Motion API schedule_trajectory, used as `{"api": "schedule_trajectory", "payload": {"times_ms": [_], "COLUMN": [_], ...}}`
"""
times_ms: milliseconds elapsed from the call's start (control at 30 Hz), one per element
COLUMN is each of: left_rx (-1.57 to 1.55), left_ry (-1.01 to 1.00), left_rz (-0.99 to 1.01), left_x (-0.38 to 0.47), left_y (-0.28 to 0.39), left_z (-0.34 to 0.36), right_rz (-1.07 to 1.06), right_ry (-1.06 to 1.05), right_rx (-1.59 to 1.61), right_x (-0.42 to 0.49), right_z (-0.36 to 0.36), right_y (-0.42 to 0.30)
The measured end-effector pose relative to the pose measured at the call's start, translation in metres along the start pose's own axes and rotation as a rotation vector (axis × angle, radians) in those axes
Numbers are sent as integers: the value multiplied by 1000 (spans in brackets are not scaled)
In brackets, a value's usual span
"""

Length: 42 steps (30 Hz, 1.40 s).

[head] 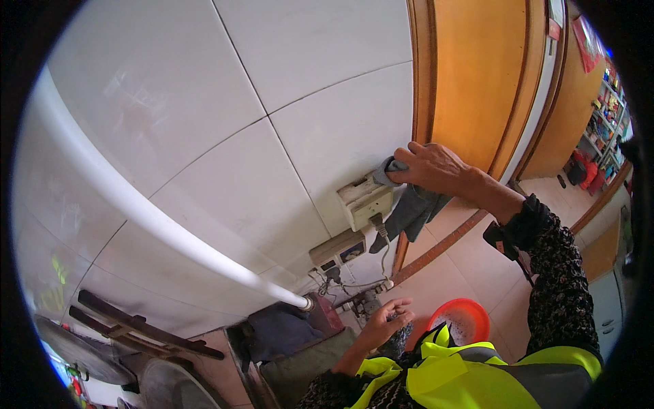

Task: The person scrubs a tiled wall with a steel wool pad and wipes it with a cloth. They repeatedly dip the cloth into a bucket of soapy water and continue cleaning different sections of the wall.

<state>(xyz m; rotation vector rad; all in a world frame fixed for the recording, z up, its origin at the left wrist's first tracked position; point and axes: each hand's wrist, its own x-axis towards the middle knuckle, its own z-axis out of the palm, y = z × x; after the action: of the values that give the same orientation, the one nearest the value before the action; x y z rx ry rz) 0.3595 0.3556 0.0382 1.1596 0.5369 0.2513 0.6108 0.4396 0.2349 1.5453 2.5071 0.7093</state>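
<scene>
My right hand (434,166) grips a damp-looking grey cloth (416,209) at the top right corner of a wall-mounted socket box (369,204). Part of the cloth is bunched under the fingers, and the rest hangs down beside the box. A plug (378,223) with a pale cord sits in the box's lower face. Lower down, my left hand (383,324) is held in the air in front of my body, fingers loosely spread and empty. A second socket box (338,249), with a dark plug in it, is fixed below the first.
A red basin (484,319) of sudsy water stands on the tiled floor. A white pipe (204,244) runs down the tiled wall (327,128). Dark cloths (286,330) lie near its foot. A wooden door (477,76) is at right, a dark wooden frame (148,330) at lower left.
</scene>
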Motion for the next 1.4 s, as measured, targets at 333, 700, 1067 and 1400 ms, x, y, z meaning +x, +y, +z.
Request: {"api": "schedule_trajectory", "payload": {"times_ms": [333, 700, 1067, 1400], "left_rx": [-38, 15, -1, -31], "left_ry": [18, -31, -1, -32], "left_rz": [-82, -81, -127, -188], "left_x": [-4, 6, 6, 15], "left_y": [5, 6, 7, 12], "left_z": [-2, 0, -4, 0], "right_rz": [-53, -81, 157, 101], "right_ry": [86, 256, 172, 181], "right_rx": [91, 113, 249, 315], "right_x": [5, 10, -13, 4], "right_z": [5, 14, 27, 32], "right_y": [-2, 1, 11, 4]}}
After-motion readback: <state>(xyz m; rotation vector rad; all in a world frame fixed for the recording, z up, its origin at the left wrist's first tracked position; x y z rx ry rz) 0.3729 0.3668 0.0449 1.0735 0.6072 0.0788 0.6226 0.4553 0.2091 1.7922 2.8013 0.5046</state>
